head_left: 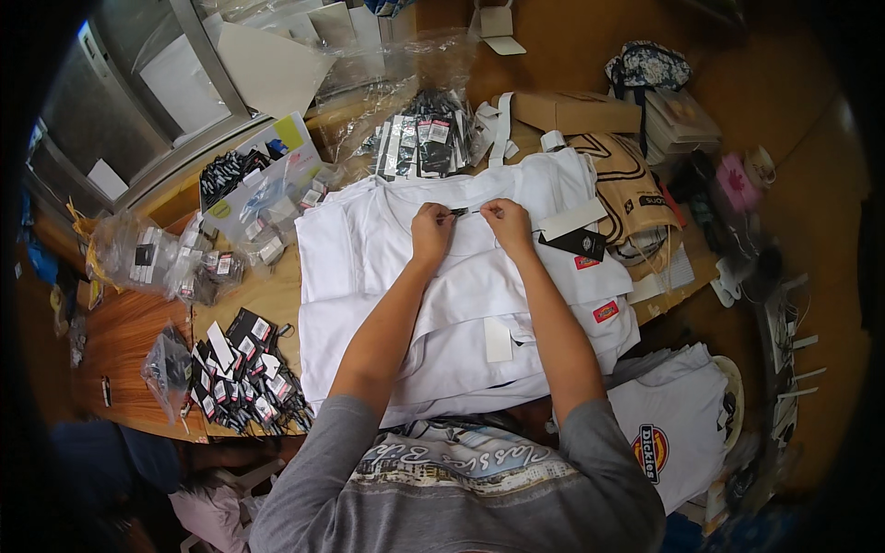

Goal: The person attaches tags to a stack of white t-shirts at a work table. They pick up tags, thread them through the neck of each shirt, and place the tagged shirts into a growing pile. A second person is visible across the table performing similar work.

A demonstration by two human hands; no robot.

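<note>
A stack of white T-shirts (355,304) lies in front of me, with the top shirt's neckline under my hands. The fingers of my left hand (431,232) are pinched at a small dark neck label (458,212). Just to its right, my right hand (508,226) pinches a thin cord; its ends are hidden by the fingers. Beside my right wrist, a black hang tag (581,242) and a white tag (570,219) rest on the shirt. Red patches (605,311) show near the right edge, and a white card (498,339) lies between my forearms.
Black hang tags (251,369) are heaped at the left, near plastic bags (152,253) of tags. A box (277,152) and a tag pile (426,138) stand behind the shirts. At the right are a brown paper bag (619,180) and more white shirts (678,415), lower down.
</note>
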